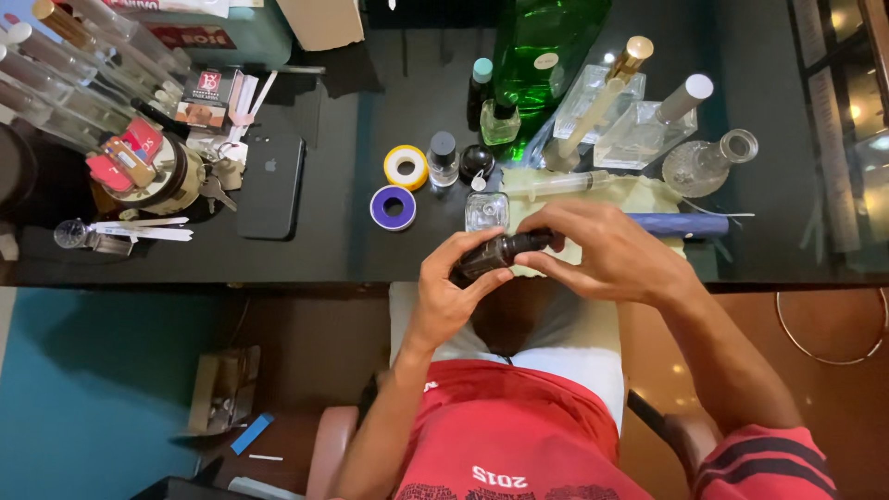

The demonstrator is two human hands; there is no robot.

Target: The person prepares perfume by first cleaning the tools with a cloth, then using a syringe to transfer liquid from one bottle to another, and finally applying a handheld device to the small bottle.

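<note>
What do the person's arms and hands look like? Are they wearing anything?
Both hands, the left hand and the right hand, are bare, with no gloves, rings or watch showing. The forearms are bare too. A red sleeve with dark stripes covers the right upper arm.

We see both bare forearms reaching forward from the torso and converging at centre. The left hand curls upward, fingers and thumb closed in a grip. The right hand arches in from the opposite side, palm down, its fingertips pinched and meeting those of the left.
</note>
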